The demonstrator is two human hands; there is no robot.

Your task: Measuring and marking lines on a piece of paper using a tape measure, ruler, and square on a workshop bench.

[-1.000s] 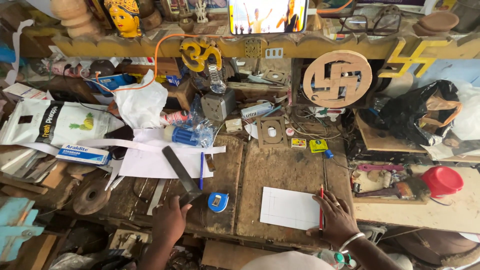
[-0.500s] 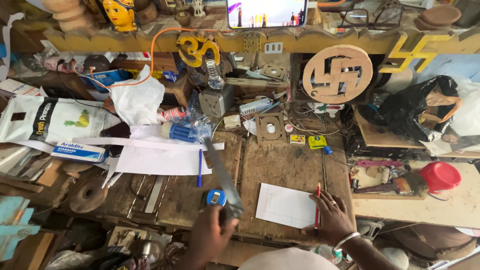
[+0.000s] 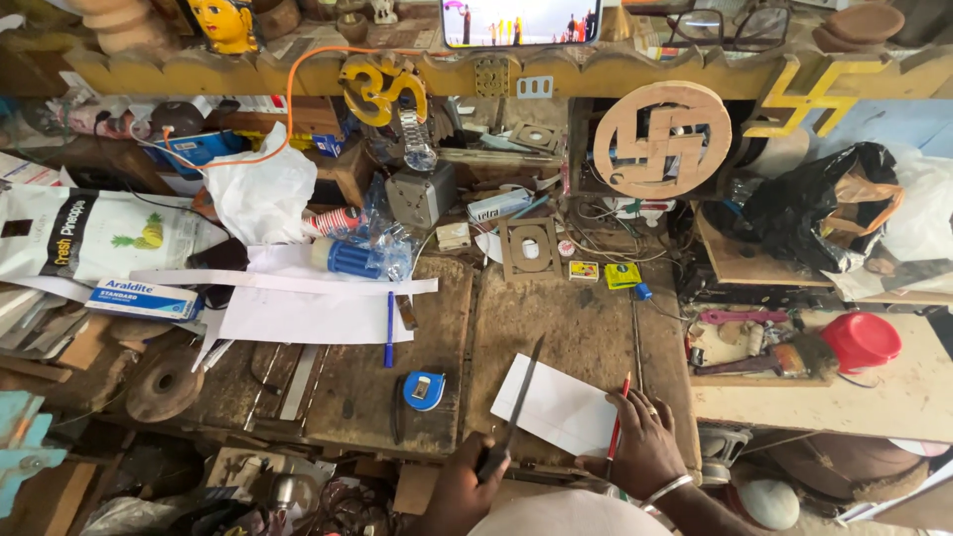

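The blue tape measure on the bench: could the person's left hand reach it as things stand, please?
Probably yes. The left hand holds a long dark blade, but the blue tape measure lies just ahead and left of it on the bare wooden bench, with nothing between. The hand would first need freeing.

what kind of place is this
Probably a small woodcraft workshop: a worn, cluttered wooden workbench, a round cut-out wooden plaque propped at the back, and a blue tape measure lying among scattered tools.

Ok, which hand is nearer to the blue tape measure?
Left. The left hand, gripping a flat metal blade, sits just below and right of the blue tape measure. The right hand, holding a red pencil, is further right, beyond the white paper.
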